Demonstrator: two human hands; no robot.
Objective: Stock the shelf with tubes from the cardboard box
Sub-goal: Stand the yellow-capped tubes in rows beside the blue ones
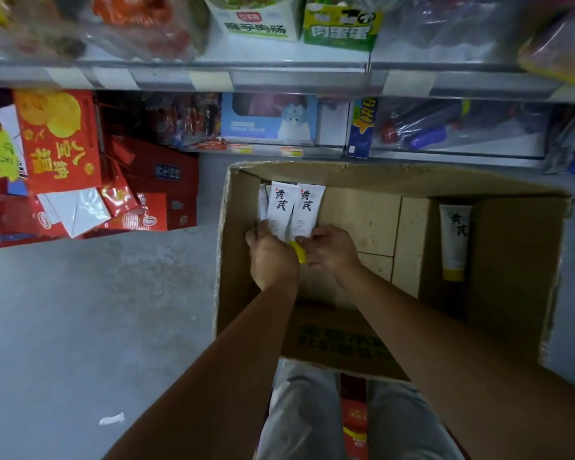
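My left grip (273, 250) and right grip (329, 249) both curl round the tubes (292, 207) in the far left corner of the cardboard box (395, 175); they run lengthwise away from me, yellow cap toward my palms, white bodies with black characters; a lone tube (455, 240) lies well apart, nearer my right; the shelf (445, 153) sits beyond the box.

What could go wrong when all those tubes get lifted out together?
The left grip and right grip hold several tubes at once, only near the cap ends, so one might slip and drop back into the box. A lone tube lies on the box's right side and could get forgotten.
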